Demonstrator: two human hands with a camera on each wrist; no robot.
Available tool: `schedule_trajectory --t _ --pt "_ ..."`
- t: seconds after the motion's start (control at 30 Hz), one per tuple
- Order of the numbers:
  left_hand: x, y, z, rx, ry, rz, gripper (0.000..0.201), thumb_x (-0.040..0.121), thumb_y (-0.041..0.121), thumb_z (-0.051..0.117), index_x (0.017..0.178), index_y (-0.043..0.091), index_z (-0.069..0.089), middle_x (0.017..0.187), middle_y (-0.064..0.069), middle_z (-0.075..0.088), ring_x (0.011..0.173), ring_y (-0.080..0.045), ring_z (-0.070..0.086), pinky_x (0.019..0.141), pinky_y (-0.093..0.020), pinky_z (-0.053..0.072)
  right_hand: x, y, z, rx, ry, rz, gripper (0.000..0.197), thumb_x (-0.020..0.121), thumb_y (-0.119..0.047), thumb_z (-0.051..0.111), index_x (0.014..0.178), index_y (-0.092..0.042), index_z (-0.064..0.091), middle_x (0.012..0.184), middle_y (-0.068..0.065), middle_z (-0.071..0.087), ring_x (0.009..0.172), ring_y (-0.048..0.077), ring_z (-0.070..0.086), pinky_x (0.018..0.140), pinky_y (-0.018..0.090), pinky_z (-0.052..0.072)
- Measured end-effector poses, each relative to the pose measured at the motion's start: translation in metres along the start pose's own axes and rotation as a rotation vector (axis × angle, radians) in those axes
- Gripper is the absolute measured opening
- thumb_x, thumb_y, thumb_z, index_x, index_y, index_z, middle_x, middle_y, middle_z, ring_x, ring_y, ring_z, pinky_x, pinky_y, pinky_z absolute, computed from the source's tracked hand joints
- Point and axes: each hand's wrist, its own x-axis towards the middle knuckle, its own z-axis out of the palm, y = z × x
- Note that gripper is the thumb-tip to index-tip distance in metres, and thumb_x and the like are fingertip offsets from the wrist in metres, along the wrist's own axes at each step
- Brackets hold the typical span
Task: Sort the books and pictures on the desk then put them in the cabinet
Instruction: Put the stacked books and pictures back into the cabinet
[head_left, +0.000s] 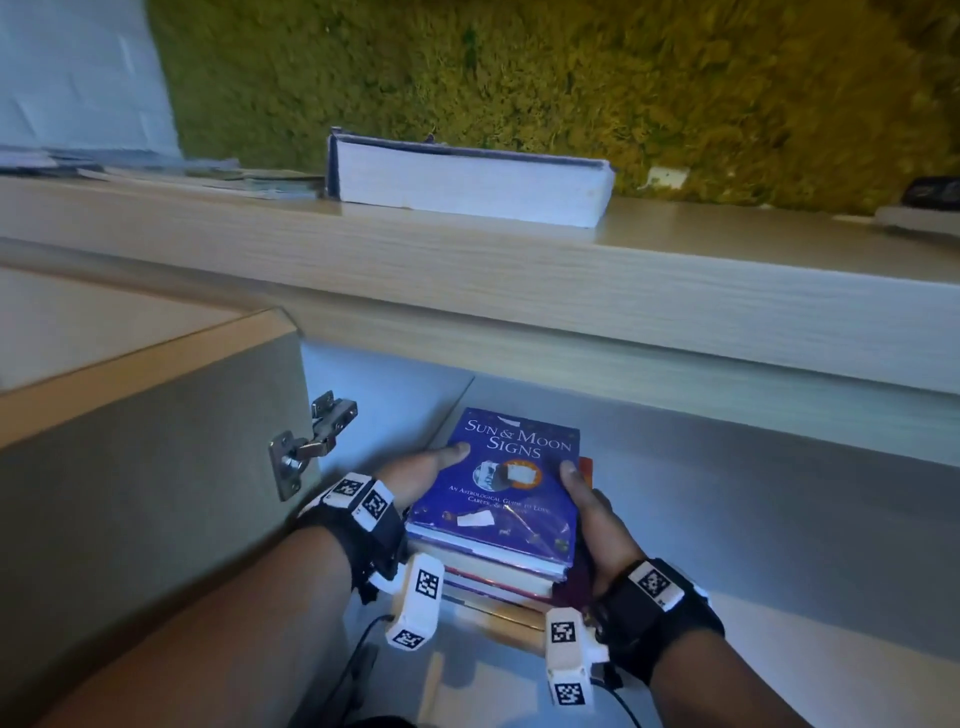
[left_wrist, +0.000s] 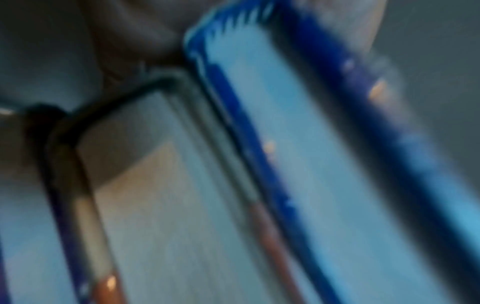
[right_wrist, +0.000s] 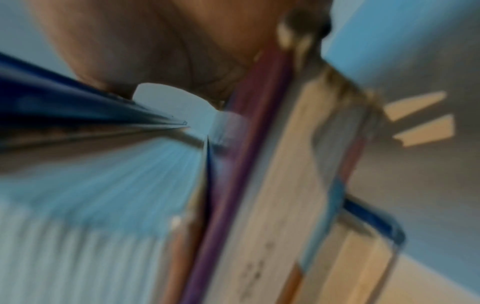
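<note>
Books in a stack (head_left: 493, 551) sat inside the open cabinet (head_left: 675, 519), my left hand (head_left: 415, 470) and right hand (head_left: 589, 514) gripping its sides; next I judged I'd release and fetch the thick book (head_left: 467, 182) from the desk (head_left: 467, 270).

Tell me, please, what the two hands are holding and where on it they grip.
A stack of books, blue one on top. The left hand grips its left side, the right hand its right side, each thumb on the top cover.

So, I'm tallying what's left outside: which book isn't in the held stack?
The thick white-paged book lying flat on the desk top, above the cabinet; neither hand touches it.
</note>
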Motion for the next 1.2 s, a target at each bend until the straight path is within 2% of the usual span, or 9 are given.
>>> schedule_trajectory --t 0.07,0.2,0.37,0.47,0.63,0.73,0.87,1.07,1.2 --pt "-0.012 -0.015 -0.003 -0.126 -0.02 -0.018 0.06 0.082 0.06 0.068 0.119 0.012 0.071 0.109 -0.016 0.075 0.104 -0.038 0.071 0.096 -0.052 0.055 -0.002 0.005 -0.001 0.077 0.016 0.032 0.071 0.075 -0.061 0.08 0.128 -0.019 0.059 0.117 0.021 0.072 0.103 0.044 0.072 0.093 0.067 0.053" --pt "-0.03 -0.069 0.01 -0.41 0.044 0.091 0.052 0.09 0.061 0.054 0.107 0.017 0.077 0.105 -0.013 0.076 0.084 -0.025 0.077 0.058 -0.029 0.059 -0.009 0.017 0.004 0.186 0.033 -0.045 0.051 0.084 -0.046 0.077 0.118 -0.016 0.054 0.116 0.023 0.071 0.099 0.043 0.072 0.088 0.068 0.054" --pt "-0.018 -0.089 0.022 -0.486 0.271 0.143 0.079 0.06 0.094 0.054 0.095 0.029 0.08 0.098 -0.004 0.079 0.091 -0.026 0.076 0.092 -0.046 0.057 -0.004 0.024 0.01 0.242 -0.062 0.02 0.067 0.082 -0.052 0.077 0.135 -0.018 0.056 0.127 0.024 0.067 0.113 0.047 0.066 0.096 0.07 0.049" --pt "-0.03 -0.08 0.021 -0.481 0.294 0.149 0.073 0.078 0.086 0.042 0.087 0.023 0.08 0.094 -0.005 0.079 0.087 -0.027 0.076 0.091 -0.047 0.057 -0.005 0.025 0.015 0.222 -0.069 0.062 0.066 0.082 -0.057 0.075 0.133 -0.018 0.061 0.122 0.021 0.071 0.111 0.045 0.068 0.095 0.065 0.052" --pt "-0.004 -0.107 0.012 -0.516 0.39 0.256 0.078 0.075 0.092 0.039 0.131 0.042 0.059 0.129 0.001 0.068 0.116 -0.021 0.067 0.1 -0.051 0.05 -0.001 0.028 0.024 0.194 -0.008 0.059 0.051 0.086 -0.051 0.072 0.125 -0.019 0.064 0.115 0.022 0.073 0.105 0.045 0.071 0.094 0.07 0.05" --pt "-0.039 -0.107 0.035 -0.369 0.508 0.365 0.06 0.093 0.063 0.044 0.145 0.032 0.042 0.139 0.0 0.056 0.123 -0.02 0.059 0.105 -0.047 0.047 0.007 0.03 0.028 0.166 0.018 0.042 0.048 0.084 -0.05 0.073 0.121 -0.019 0.066 0.112 0.022 0.074 0.103 0.045 0.071 0.095 0.07 0.05" --pt "-0.057 -0.12 0.043 -0.293 0.455 0.366 0.079 0.098 0.04 0.056 0.157 0.044 0.004 0.151 0.006 0.029 0.13 -0.019 0.047 0.11 -0.043 0.04 0.014 0.032 0.04 0.133 0.016 0.041 0.05 0.08 -0.051 0.074 0.119 -0.02 0.065 0.11 0.021 0.075 0.102 0.043 0.072 0.096 0.068 0.05" --pt "-0.041 -0.133 0.034 -0.276 0.474 0.344 0.101 0.073 0.056 0.06 0.156 0.045 0.004 0.16 0.008 0.027 0.141 -0.019 0.038 0.119 -0.047 0.031 0.03 0.036 0.063 0.039 0.018 0.042 0.063 0.073 -0.059 0.074 0.121 -0.019 0.064 0.107 0.017 0.077 0.098 0.039 0.074 0.098 0.062 0.052" --pt "-0.037 -0.128 0.036 -0.312 0.508 0.345 0.091 0.09 0.036 0.064 0.159 0.034 0.004 0.155 0.007 0.03 0.137 -0.016 0.037 0.114 -0.035 0.033 0.035 0.032 0.063 -0.056 0.024 0.061 0.058 0.08 -0.065 0.066 0.116 -0.02 0.064 0.103 0.015 0.078 0.095 0.038 0.075 0.099 0.059 0.054"
